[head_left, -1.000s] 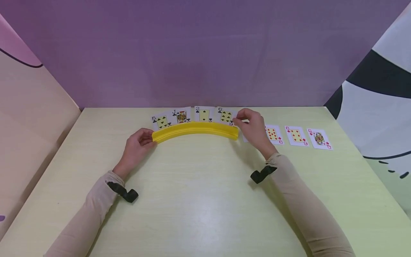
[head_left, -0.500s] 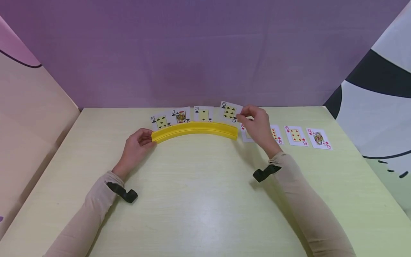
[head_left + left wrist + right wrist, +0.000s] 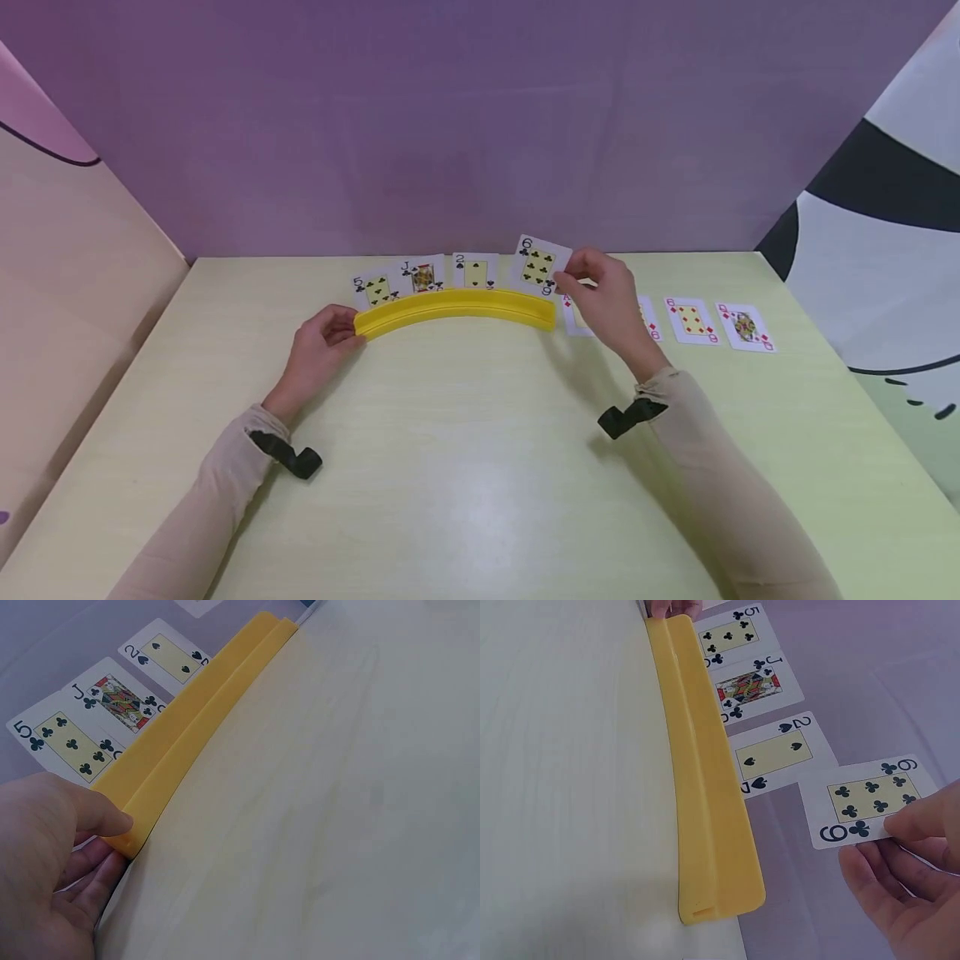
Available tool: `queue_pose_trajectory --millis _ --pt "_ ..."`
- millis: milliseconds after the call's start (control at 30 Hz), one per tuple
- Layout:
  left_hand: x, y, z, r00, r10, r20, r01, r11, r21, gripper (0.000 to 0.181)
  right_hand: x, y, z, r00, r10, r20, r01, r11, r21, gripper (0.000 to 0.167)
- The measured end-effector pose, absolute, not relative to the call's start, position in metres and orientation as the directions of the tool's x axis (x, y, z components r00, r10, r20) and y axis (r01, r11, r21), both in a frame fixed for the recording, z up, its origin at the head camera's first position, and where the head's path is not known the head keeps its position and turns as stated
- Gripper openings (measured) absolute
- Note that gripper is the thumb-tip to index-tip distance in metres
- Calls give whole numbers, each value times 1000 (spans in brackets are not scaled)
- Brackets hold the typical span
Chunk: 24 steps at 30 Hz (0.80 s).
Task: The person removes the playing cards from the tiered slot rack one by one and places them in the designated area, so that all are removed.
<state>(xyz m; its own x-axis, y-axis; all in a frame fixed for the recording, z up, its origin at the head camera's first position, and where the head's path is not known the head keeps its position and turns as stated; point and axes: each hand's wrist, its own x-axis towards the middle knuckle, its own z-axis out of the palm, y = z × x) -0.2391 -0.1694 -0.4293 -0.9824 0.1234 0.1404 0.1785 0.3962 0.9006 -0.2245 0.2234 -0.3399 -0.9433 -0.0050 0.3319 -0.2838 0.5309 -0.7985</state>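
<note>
A curved yellow card holder (image 3: 457, 304) lies across the table, and my left hand (image 3: 322, 350) pinches its left end between thumb and fingers. Upright in its slot stand the five of clubs (image 3: 69, 742), the jack of clubs (image 3: 112, 701) and the two of spades (image 3: 161, 656). My right hand (image 3: 603, 300) pinches the six of clubs (image 3: 538, 265) by its right edge, above the holder's right end. In the right wrist view, the whole lower edge of the six of clubs (image 3: 870, 799) shows, apart from the holder.
On the table (image 3: 450, 467) right of the holder lies a row of several diamond cards, among them the six of diamonds (image 3: 692, 321) and the queen of diamonds (image 3: 746, 327). My right hand partly covers the nearer ones. A purple wall (image 3: 480, 125) rises behind the table.
My right hand has drawn the six of clubs up out of the holder and a little to the right, tilting it. My left hand stays at the holder's left end.
</note>
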Motion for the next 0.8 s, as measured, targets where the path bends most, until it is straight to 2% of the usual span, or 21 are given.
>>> queue_pose_trajectory --millis 200,433,800 --pt "-240 -169 -428 -980 131 148 189 399 897 35 -211 233 -338 -938 -40 345 -309 554 -773 19" --pt "-241 -169 -428 -979 137 152 195 399 896 34 -196 245 -337 -949 -28 314 -268 592 -760 18" --pt "-239 -169 -430 -979 133 154 195 386 902 37 -181 259 -344 -956 -98 278 -284 558 -780 16"
